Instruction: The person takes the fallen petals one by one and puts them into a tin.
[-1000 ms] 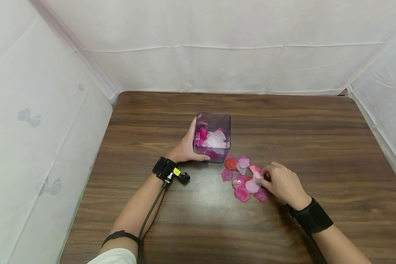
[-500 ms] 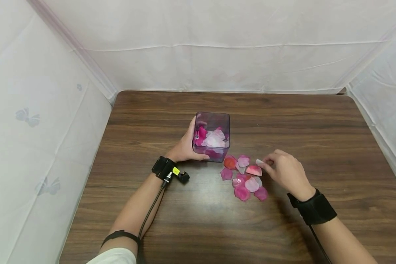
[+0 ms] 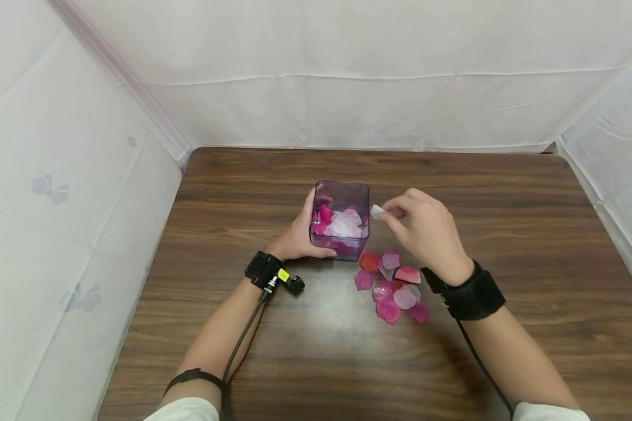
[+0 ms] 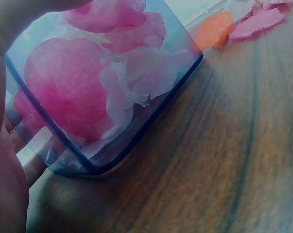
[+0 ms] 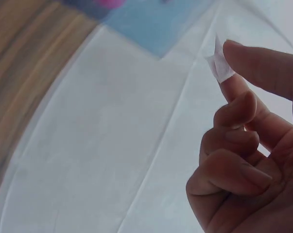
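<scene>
The thumb and index finger (image 5: 231,89) of the right hand (image 3: 428,231) pinch a pale petal (image 3: 377,211) just beside the right rim of the clear purple box (image 3: 347,196); from here I can't quite tell whether it touches. The left hand (image 3: 297,237) grips the box's left side. Inside, a heap of pink and white petals (image 3: 343,224) is already gathered, while a loose cluster (image 3: 388,310) remains on the counter (image 3: 505,222), near and right. Half a second ago the pinched petal was above that cluster's far-right edge; box and cluster look unmoved.
</scene>
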`<state>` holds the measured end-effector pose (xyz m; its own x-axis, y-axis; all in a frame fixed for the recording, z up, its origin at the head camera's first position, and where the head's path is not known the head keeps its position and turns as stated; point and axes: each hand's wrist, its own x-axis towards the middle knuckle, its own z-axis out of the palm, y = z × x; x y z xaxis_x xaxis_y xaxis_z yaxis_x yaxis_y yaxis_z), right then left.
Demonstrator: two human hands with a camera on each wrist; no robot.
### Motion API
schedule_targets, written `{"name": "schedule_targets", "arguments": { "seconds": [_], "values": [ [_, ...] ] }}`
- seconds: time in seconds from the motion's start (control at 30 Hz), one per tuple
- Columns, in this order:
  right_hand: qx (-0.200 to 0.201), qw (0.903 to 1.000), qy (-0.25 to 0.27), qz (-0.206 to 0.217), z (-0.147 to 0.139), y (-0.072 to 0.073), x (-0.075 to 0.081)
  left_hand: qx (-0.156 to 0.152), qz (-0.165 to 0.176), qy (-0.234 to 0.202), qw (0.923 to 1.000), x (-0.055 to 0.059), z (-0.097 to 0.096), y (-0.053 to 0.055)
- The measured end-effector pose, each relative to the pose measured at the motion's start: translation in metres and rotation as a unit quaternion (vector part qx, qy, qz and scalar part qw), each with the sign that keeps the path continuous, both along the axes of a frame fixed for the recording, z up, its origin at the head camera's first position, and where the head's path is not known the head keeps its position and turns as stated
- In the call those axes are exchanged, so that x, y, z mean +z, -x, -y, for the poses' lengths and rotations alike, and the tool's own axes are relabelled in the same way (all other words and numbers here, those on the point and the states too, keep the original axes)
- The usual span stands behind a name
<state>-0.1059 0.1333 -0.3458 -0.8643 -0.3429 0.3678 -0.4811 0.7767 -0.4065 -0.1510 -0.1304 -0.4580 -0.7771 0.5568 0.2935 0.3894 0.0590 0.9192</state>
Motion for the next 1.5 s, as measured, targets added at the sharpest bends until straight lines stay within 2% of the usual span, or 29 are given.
{"name": "schedule_targets", "arguments": {
  "seconds": [0.17,0.33,0.47,0.57,0.77,0.93,1.07,1.2,1.37,1.5],
  "values": [
    [0.021,0.9995,-0.013,0.017,0.034,0.017,0.002,-0.003,0.002,-0.005,1.0000,-0.001,-0.002,0.001],
    [0.008,0.9968,-0.072,0.032,0.055,0.031,-0.006,-0.006,0.023,0.001,0.9997,-0.003,-0.007,0.001],
    [-0.003,0.9934,-0.111,0.028,0.061,0.036,-0.011,-0.005,0.033,0.007,0.9994,-0.002,-0.009,0.001],
    [-0.004,0.9927,-0.117,0.030,0.059,0.035,-0.010,-0.007,0.028,0.003,0.9996,-0.001,-0.010,0.002],
    [-0.009,0.9958,-0.084,0.035,0.040,0.026,0.001,-0.010,-0.010,-0.018,0.9997,-0.003,-0.010,0.004],
    [-0.025,0.9969,-0.066,0.035,0.009,0.013,0.001,-0.009,-0.019,-0.019,0.9996,-0.003,-0.009,0.005],
    [-0.033,0.9949,-0.083,0.047,-0.020,-0.002,-0.012,-0.007,-0.020,-0.009,0.9997,-0.002,-0.007,0.005],
    [-0.036,0.9905,-0.105,0.082,-0.043,-0.019,-0.032,-0.006,-0.021,-0.006,0.9997,0.000,-0.006,0.004],
    [-0.032,0.9840,-0.126,0.122,-0.061,-0.035,-0.055,-0.001,-0.028,-0.002,0.9996,0.002,-0.004,0.003],
    [-0.027,0.9793,-0.135,0.148,-0.067,-0.041,-0.070,-0.002,-0.020,-0.009,0.9997,0.002,-0.002,0.003]
  ]
}}
